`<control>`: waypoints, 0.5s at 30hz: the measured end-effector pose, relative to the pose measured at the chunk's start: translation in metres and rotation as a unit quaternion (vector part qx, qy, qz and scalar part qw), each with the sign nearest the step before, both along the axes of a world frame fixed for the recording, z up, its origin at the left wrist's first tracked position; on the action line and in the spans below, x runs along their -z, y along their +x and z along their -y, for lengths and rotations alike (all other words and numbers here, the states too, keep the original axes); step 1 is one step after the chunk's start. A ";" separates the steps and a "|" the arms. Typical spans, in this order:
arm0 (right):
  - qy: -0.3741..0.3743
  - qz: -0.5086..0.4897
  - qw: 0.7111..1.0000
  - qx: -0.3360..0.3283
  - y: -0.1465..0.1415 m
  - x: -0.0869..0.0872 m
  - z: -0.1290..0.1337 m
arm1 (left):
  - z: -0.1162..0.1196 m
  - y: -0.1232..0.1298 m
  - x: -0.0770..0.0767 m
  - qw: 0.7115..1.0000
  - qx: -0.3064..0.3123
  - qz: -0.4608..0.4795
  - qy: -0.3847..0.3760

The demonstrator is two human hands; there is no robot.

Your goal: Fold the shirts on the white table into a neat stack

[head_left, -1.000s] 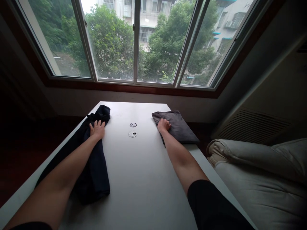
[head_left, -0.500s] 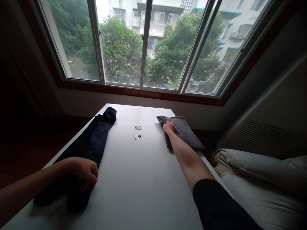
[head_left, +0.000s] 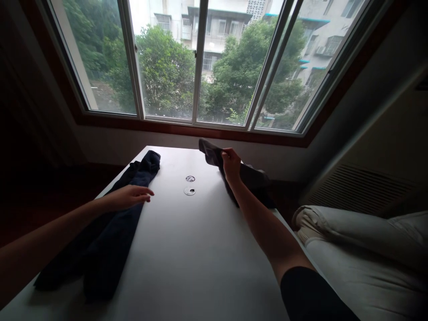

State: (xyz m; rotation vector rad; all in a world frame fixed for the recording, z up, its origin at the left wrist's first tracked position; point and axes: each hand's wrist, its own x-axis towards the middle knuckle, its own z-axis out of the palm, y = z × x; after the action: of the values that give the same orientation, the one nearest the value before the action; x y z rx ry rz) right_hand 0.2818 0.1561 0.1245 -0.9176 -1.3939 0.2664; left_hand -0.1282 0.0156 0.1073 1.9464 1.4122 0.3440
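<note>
My right hand (head_left: pixel 231 166) is closed on the folded dark grey cloth (head_left: pixel 256 180), lifting one corner off the table's far right side. The lifted edge sticks out to the left of my fist, and the rest hangs down to the tabletop. Over the left side of the white table (head_left: pixel 187 249), my left hand (head_left: pixel 135 196) hovers with its fingers stretched out, holding nothing. Below it lies a long dark navy garment (head_left: pixel 113 249), stretched along the table's left edge with its far end bunched up.
Two round metal-rimmed fittings (head_left: pixel 189 191) are set into the tabletop. A pale cushion-like bundle (head_left: pixel 351 249) lies along the right side of the table. Beyond the far edge are a wall and a wide window (head_left: pixel 195 67) with a brown sill.
My right hand has raised the grey cloth, which lay flat before, and tilted its corner up to the left. My left hand has moved forward from the garment's near end, its fingers straightening.
</note>
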 end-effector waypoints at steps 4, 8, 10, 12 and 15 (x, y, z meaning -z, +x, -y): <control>0.000 0.130 0.930 -0.344 -0.042 -0.005 0.103 | -0.032 0.010 -0.009 0.978 -0.111 0.010 0.179; 0.007 0.336 0.715 -0.613 -0.061 0.014 0.170 | -0.035 0.026 0.012 0.964 -0.145 0.009 0.223; -0.036 0.316 0.738 -0.596 -0.060 0.031 0.170 | -0.018 0.035 0.039 0.980 -0.096 -0.038 0.173; -0.114 0.252 0.809 -0.519 -0.054 0.052 0.148 | 0.009 0.043 0.067 0.986 -0.031 -0.107 0.124; -0.228 0.151 0.896 -0.349 -0.036 0.084 0.092 | 0.055 0.055 0.086 0.978 0.023 -0.174 0.116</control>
State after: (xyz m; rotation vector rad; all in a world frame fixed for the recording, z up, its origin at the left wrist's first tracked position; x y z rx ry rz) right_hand 0.2458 0.0646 0.0406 -0.8152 -1.9719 1.0694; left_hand -0.0732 -0.0391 0.0212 2.3127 1.6002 0.1536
